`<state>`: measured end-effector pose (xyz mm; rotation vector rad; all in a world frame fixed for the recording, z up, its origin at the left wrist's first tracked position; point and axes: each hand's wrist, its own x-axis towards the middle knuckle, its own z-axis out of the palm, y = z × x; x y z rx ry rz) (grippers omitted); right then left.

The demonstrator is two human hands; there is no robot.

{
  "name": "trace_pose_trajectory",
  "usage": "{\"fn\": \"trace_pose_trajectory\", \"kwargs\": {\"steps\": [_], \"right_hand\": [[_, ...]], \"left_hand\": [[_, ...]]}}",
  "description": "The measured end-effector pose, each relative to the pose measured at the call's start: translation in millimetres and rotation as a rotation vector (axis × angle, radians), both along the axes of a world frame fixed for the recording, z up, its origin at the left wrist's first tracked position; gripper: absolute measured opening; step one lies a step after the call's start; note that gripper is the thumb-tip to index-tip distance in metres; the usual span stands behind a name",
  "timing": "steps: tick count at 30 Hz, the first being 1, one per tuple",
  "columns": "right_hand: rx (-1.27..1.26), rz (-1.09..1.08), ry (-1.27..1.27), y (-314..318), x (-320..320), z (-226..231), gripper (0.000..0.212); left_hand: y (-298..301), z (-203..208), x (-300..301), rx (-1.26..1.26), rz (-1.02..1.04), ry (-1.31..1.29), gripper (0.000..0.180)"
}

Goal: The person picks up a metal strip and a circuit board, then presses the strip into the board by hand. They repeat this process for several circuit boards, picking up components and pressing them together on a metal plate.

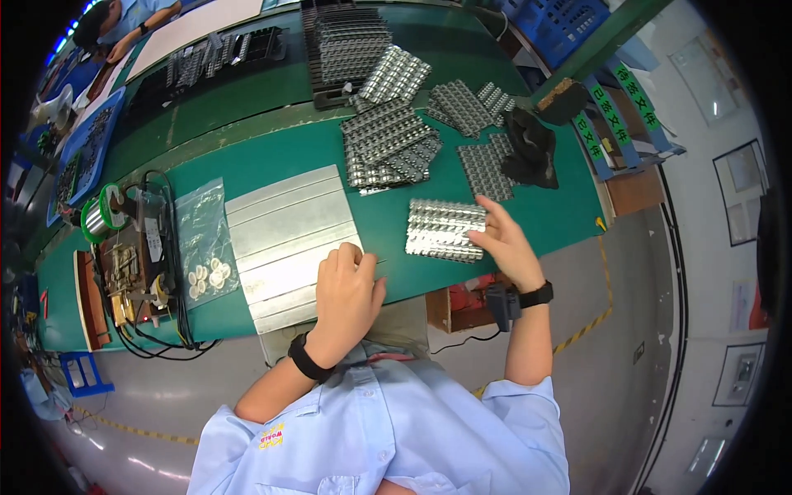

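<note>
My right hand (509, 250) pinches the right edge of a shiny metal panel (445, 229) with rows of raised bumps, thumb in front and fingers behind. The panel is over the green mat at the front of the bench. My left hand (345, 290) is closed, fingers curled, over the right edge of a flat silver plate (289, 216) with parallel grooves. A thin dark line shows beside its fingertips; what it holds, if anything, I cannot make out. More bumpy metal panels (386, 136) lie in a loose pile beyond my hands.
A clear bag (202, 223) with small pale discs lies left of the grooved plate, beside a solder spool (101, 216) and cables. A dark cloth (530, 148) rests at the right. Stacked panels (355, 45) stand at the back. Another person (132, 21) is at the far left.
</note>
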<state>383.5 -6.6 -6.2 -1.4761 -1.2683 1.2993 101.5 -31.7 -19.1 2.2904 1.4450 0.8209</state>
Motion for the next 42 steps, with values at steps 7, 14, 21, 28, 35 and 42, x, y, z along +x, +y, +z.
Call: {"fn": "trace_pose_trajectory", "kwargs": {"steps": [7,14,21,28,35,42], "right_hand": [[0.690,-0.180,-1.045,-16,-32,18,0.044],[0.436,-0.048,-0.526,-65,-58,4,0.037],[0.580,-0.042,-0.270,-101,-107,1,0.032],[0.552,-0.587,-0.985,-124,-33,-2,0.029],[0.312,-0.504,-0.482,-89,-30,-19,0.042],[0.164,-0.279,-0.038,-64,-33,-21,0.043]], "left_hand": [[3,-4,4,0.053,-0.061,0.016,0.024],[1,12,7,0.165,-0.140,0.041,0.017],[-16,51,15,0.094,-0.643,-0.302,0.020],[-10,24,21,-0.348,-0.187,-0.620,0.041],[22,7,28,-1.023,-0.001,-1.135,0.052],[37,9,26,-1.218,0.038,-1.236,0.050]]}}
